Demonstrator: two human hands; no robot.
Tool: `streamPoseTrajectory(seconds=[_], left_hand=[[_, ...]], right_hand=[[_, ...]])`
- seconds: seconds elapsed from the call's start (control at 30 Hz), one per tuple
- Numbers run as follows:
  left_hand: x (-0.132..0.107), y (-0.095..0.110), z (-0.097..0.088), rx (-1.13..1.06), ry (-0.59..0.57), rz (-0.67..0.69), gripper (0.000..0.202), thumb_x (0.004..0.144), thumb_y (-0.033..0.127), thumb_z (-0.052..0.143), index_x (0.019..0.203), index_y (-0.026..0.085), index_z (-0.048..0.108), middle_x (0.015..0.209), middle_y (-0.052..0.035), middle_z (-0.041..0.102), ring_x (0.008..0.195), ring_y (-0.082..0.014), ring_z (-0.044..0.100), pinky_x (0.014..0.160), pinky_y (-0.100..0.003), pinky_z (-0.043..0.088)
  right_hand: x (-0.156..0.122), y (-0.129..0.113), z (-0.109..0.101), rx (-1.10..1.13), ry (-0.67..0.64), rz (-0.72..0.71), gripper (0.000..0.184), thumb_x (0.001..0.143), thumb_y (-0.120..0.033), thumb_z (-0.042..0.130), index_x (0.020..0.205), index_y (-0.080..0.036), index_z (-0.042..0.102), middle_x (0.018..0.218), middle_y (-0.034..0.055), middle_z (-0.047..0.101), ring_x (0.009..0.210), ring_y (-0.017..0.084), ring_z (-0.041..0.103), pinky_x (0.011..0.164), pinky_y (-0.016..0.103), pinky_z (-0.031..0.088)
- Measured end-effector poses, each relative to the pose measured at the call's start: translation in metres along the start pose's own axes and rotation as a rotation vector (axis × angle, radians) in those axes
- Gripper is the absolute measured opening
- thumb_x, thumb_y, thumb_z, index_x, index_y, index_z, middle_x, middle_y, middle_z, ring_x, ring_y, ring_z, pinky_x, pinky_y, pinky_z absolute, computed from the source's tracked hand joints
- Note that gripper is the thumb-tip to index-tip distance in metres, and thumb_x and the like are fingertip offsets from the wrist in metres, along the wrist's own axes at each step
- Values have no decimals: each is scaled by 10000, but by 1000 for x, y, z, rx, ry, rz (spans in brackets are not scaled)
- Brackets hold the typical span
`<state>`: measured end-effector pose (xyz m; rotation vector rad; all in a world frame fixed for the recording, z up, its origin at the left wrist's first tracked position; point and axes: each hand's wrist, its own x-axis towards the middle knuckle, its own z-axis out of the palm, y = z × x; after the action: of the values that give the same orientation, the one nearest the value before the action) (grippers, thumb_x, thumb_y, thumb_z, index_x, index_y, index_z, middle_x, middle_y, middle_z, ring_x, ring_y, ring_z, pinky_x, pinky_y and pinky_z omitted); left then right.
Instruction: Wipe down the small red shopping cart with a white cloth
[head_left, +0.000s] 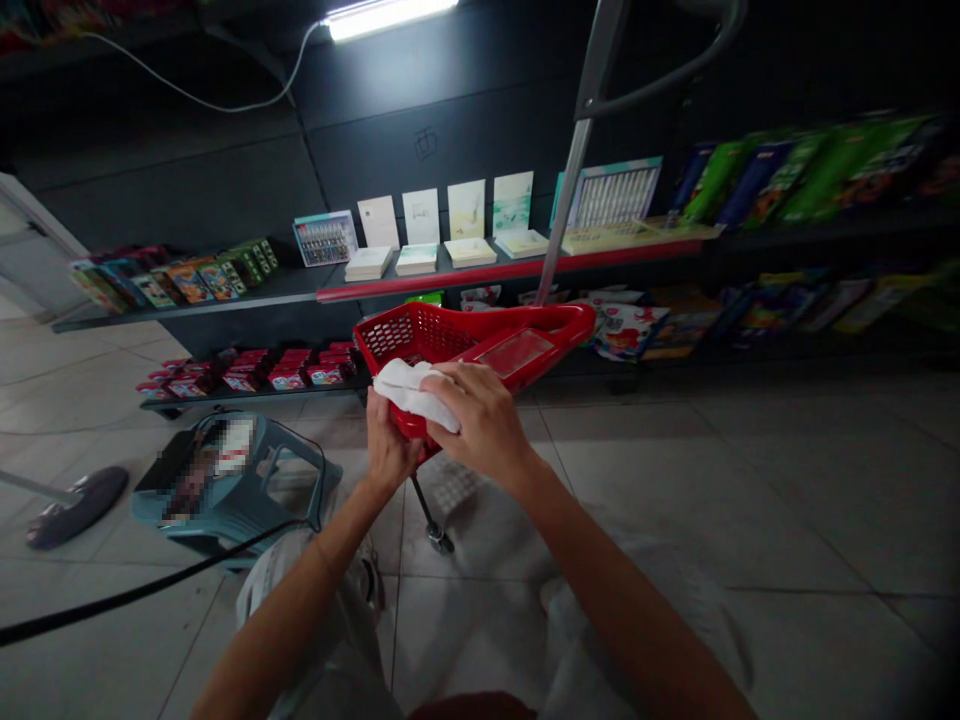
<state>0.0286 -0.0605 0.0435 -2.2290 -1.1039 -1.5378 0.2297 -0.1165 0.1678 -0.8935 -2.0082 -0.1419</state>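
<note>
A red plastic shopping cart [409,325] with perforated basket walls stands just in front of me, one caster wheel [439,539] showing below. A folded white cloth [417,390] lies over the basket's near rim. My right hand [480,415] is closed over the cloth, pressing it against the red plastic. At the near left corner, my left hand [388,440] is wrapped round the rim; some of its fingers are hidden behind the basket and cloth.
Dark shelves hold books [470,225], boxed goods [206,280] and green snack bags [817,180]. A blue-grey plastic stool [247,510] stands at left, with a black cable [187,575] beside it. A metal pole [568,190] rises behind the cart. A round stand base [79,505] is farther left.
</note>
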Motion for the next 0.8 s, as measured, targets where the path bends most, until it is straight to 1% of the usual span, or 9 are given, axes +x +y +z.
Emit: streamPoseTrajectory(seconds=[0.07, 0.13, 0.23, 0.3, 0.37, 0.47, 0.67, 0.73, 0.8], left_hand=[[4, -3, -2, -10, 17, 48, 738, 984, 366, 619, 1607, 202, 259, 1536, -211, 465, 1486, -319, 441, 1244, -592, 354], [8, -4, -2, -9, 35, 70, 615, 998, 278, 584, 1561, 224, 342, 1470, -173, 521, 1441, -287, 486, 1248, -584, 357], [11, -3, 1, -11, 42, 69, 586, 994, 214, 571, 1542, 231, 365, 1447, -163, 522, 1412, -271, 502, 1204, -541, 432], [12, 0, 3, -29, 39, 67, 590, 988, 192, 568, 1541, 228, 366, 1450, -168, 511, 1406, -269, 500, 1175, -517, 466], [13, 2, 4, -53, 31, 73, 586, 987, 178, 560, 1539, 225, 372, 1447, -167, 511, 1403, -268, 499, 1174, -513, 467], [15, 6, 3, -85, 30, 75, 565, 992, 196, 552, 1532, 228, 387, 1443, -164, 515, 1403, -272, 498, 1177, -520, 464], [16, 10, 4, -136, 40, 54, 536, 994, 221, 559, 1511, 235, 418, 1439, -158, 521, 1397, -276, 507, 1182, -529, 461], [16, 10, 6, -136, 28, 42, 531, 995, 230, 557, 1510, 231, 425, 1451, -161, 516, 1405, -283, 501, 1188, -541, 454], [14, 10, 7, -130, 22, 34, 527, 997, 244, 557, 1508, 228, 432, 1460, -164, 513, 1410, -290, 498, 1188, -553, 450]], right_hand=[[-1, 18, -10, 6, -16, -26, 345, 869, -197, 676, 1210, -243, 650, 1297, 95, 679, 1216, 296, 593, 1077, 453, 435], [-4, 44, -21, -9, 47, 7, 302, 887, -218, 659, 1188, -247, 660, 1267, 90, 691, 1192, 289, 604, 1059, 453, 449], [-16, 92, -34, -83, 306, 174, 210, 925, -287, 620, 1119, -228, 675, 1167, 97, 711, 1130, 286, 617, 1053, 466, 451], [-27, 122, -39, -141, 481, 330, 212, 931, -317, 600, 1098, -209, 673, 1145, 112, 706, 1116, 288, 618, 1070, 488, 438], [-40, 145, -38, -139, 626, 464, 234, 922, -355, 602, 1080, -194, 665, 1105, 119, 697, 1087, 284, 627, 1061, 496, 450], [-55, 163, -26, 2, 783, 600, 289, 911, -402, 610, 1097, -184, 640, 1089, 112, 682, 1044, 259, 653, 1009, 465, 504], [-63, 168, 20, 374, 1076, 761, 407, 897, -452, 614, 1217, -205, 560, 1209, 102, 679, 1093, 213, 685, 1019, 429, 544], [-62, 171, 38, 530, 1161, 817, 404, 862, -453, 636, 1185, -229, 543, 1201, 72, 682, 1070, 191, 691, 995, 413, 559], [-61, 170, 57, 718, 1201, 904, 404, 803, -441, 687, 1124, -246, 537, 1138, 34, 691, 993, 167, 700, 926, 378, 581]])
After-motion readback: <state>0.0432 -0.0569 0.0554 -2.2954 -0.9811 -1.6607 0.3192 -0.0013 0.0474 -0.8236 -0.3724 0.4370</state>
